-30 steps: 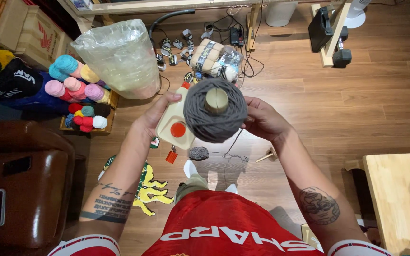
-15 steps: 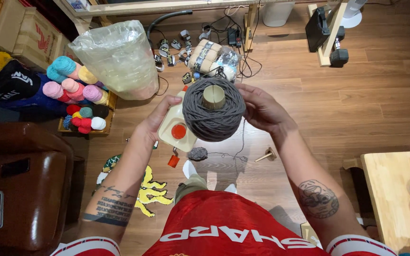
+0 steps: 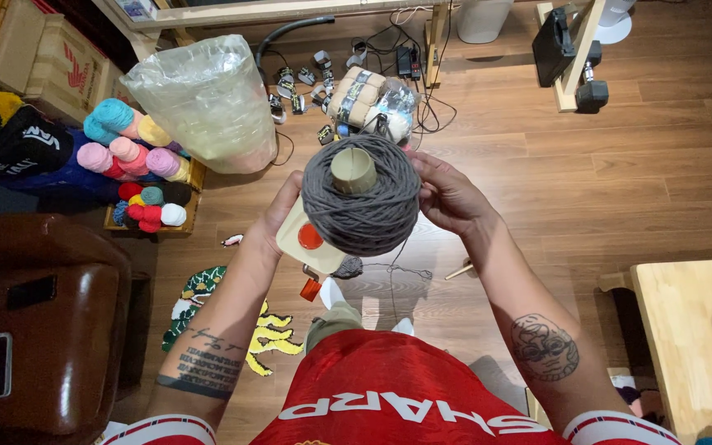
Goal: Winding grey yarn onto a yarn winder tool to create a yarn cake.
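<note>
Grey yarn wound into a thick round cake [image 3: 362,206] on a tan cardboard cone [image 3: 353,170] is held up between the two hands, above the wooden floor [image 3: 587,189]. The left hand [image 3: 283,210] is closed around the cream plastic winder body with a red-orange round button [image 3: 306,237] that sits beneath the cake on its left side. The right hand [image 3: 447,194] is pressed against the right flank of the cake, fingers curled around the wool. A thin grey strand [image 3: 397,272] is seen hanging below the cake, between the forearms.

Beyond the left hand, a crumpled clear plastic bag [image 3: 203,103] is stood on the floor, and further to that side a pile of pastel and red yarn balls [image 3: 138,173] is stacked in a low wooden tray. Just beyond the hands, a clear bundle of beige yarn skeins [image 3: 368,103] is lain among black cables and plugs [image 3: 306,82]. A brown leather seat [image 3: 43,321] is placed well out from the left forearm, and a pale wooden table [image 3: 686,330] bearing dark yarn balls is found out from the right forearm.
</note>
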